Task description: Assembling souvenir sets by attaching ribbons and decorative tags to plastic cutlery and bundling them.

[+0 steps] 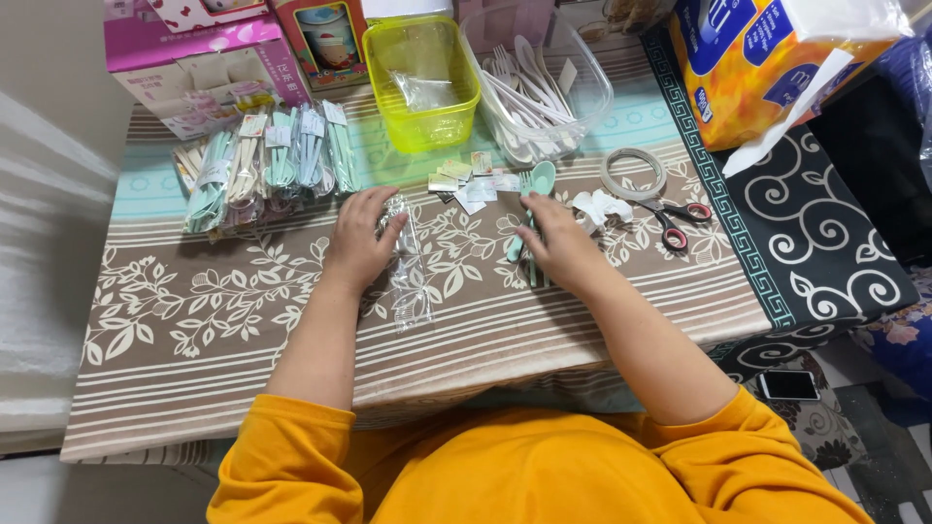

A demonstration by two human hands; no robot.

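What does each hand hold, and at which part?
Left hand presses the clear plastic sleeve near its top; right hand grips the pale green plastic spoon by its handle.

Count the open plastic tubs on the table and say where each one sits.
2. The yellow-green tub stands at the far edge of the table, holding a clear bag. The clear tub stands right beside it, filled with pale cutlery. Others may be hidden behind the boxes.

Bright, even indoor light, soft shadows under the forearms, sharp centre, slight wide-angle bending at the edges.
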